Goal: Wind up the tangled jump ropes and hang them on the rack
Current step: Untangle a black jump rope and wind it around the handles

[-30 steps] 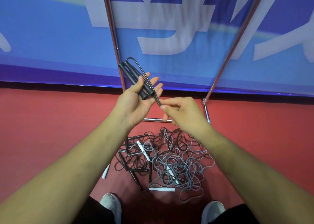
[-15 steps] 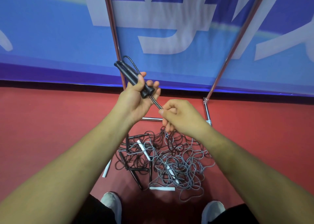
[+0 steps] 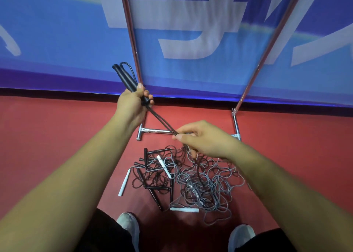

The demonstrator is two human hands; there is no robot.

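My left hand [image 3: 131,103] grips the two black handles [image 3: 124,77] of one jump rope, held together and pointing up and left. The black cord [image 3: 162,122] runs taut from the handles down to my right hand [image 3: 202,139], which pinches it between thumb and fingers. Below my right hand the cord drops into a tangled pile of black and grey ropes [image 3: 191,177] on the red floor, with white handles [image 3: 124,183] and black ones mixed in. The chrome rack [image 3: 131,31] stands behind, its two poles rising and its base bar [image 3: 156,131] on the floor.
A blue banner with large white characters [image 3: 191,41] hangs behind the rack. My two grey shoes [image 3: 129,225] stand at the near edge of the pile. Red floor extends left and right of the ropes.
My right hand has slid down the cord and away to the right, pulling it taut. My left hand has closed more tightly round the handles.
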